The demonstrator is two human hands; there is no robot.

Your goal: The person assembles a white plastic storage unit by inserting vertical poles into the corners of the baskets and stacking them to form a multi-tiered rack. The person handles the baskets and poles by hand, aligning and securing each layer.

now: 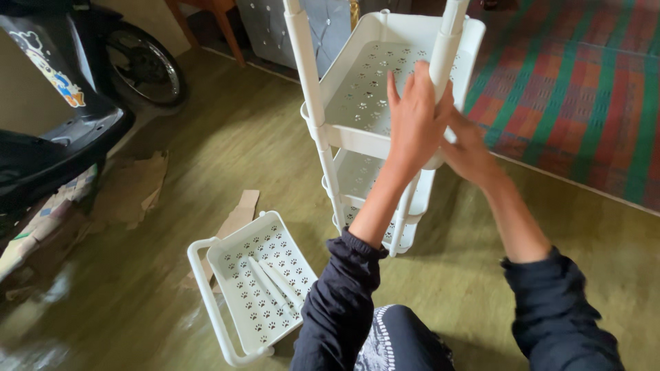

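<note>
Olive vinyl floor (227,137), striped red-green mat (584,89) far right, dark scooter (62,130) far left. White plastic tier rack (364,130) stands centre, perforated trays stacked on tube posts. Loose tray (258,285) lies near left, two spare tubes inside. Left hand (412,124) wraps near-right post (443,51), fingers closed round it. Right hand (471,148) blurred beside post, grip unclear. Rack likely light, hollow, slightly wobbly; posts look best for holding.
</note>
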